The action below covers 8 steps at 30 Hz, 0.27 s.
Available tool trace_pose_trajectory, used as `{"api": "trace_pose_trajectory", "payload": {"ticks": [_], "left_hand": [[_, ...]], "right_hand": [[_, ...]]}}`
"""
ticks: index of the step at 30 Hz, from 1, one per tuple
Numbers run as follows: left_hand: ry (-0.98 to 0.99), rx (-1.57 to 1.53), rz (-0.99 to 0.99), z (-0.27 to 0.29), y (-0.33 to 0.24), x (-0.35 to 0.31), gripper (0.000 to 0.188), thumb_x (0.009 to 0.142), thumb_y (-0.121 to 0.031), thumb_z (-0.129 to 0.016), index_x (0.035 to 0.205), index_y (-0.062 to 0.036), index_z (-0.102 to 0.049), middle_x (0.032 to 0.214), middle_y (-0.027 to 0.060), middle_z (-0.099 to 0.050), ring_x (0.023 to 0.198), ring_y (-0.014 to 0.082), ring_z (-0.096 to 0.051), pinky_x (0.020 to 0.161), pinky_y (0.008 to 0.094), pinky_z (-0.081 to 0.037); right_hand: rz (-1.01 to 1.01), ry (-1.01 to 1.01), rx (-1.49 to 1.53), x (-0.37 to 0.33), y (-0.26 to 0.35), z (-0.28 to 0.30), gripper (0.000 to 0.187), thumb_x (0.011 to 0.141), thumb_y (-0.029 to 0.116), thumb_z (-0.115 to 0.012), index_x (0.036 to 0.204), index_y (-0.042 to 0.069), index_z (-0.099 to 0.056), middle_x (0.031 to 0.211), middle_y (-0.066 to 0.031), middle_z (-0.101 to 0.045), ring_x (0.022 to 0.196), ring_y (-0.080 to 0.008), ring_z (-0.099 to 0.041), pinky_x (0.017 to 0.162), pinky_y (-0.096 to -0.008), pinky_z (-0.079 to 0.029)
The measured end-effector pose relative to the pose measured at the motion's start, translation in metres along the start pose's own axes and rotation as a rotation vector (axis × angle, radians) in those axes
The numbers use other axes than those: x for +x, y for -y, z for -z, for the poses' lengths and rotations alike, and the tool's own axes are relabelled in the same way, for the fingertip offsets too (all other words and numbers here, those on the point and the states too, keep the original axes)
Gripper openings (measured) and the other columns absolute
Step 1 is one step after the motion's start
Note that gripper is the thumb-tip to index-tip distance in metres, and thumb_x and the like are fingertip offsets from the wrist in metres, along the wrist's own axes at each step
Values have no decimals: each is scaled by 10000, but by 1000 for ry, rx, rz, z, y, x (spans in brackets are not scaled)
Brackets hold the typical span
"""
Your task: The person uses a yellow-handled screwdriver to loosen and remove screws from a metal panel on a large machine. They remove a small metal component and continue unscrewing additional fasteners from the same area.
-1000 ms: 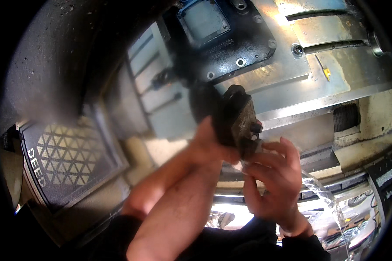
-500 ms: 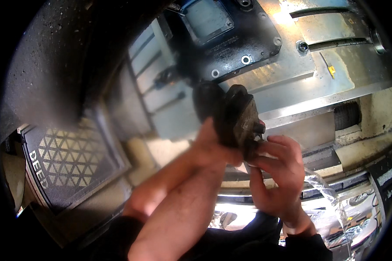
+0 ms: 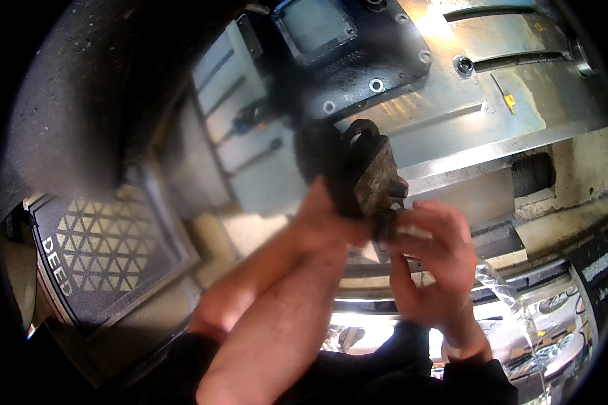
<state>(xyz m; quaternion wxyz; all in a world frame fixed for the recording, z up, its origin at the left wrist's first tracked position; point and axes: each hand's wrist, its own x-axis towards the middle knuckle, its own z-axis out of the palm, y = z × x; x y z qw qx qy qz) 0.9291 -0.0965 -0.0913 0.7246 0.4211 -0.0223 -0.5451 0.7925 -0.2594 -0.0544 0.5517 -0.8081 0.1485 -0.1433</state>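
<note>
A dark, greasy tool or part (image 3: 378, 179) hangs in front of me, with a ring-like eye at its top and a blocky, worn metal face. Its left portion is a blurred black rounded body. My left hand (image 3: 331, 219) is closed round this dark body from the left, fingers largely hidden. On its right side, my right hand (image 3: 436, 246) has curved, spread fingers, slightly smeared by motion. Their tips are at the lower end of the block, beside a short dark stud (image 3: 398, 190). Whether they touch it is hard to see.
Beyond my hands, a black plate (image 3: 378, 64) with a square window and bolt holes lies on a slotted metal machine table (image 3: 446, 135). A small yellow-tagged piece (image 3: 509, 101) lies there. A dark mat (image 3: 108, 243) is at left. Clear plastic (image 3: 500, 287) hangs at lower right.
The dark block has tilted slightly, showing its top eye more. My right hand's fingers have shifted a little at its lower end. The background has slid slightly left and up.
</note>
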Motion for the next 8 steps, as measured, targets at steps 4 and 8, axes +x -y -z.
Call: {"api": "trace_pose_trajectory", "payload": {"ticks": [4,8], "left_hand": [[-126,-39,-68,-23,-8,-9,1003,672,-203,-920,1459,54,-353,1345,271,-558,1259,379,-569,1089,491,-462],[31,-36,-163,-13,6,2,1021,703,-255,-911,1486,39,-325,1367,277,-545,1277,388,-556,1084,497,-460]], "right_hand": [[23,-121,52,14,8,3,308,672,50,-798,965,72,-707,952,-61,-634,878,-289,-601,793,-373,-474],[93,-32,-15,15,-6,-5,387,675,117,-848,1035,79,-708,957,-67,-630,866,-280,-594,794,-375,-462]]}}
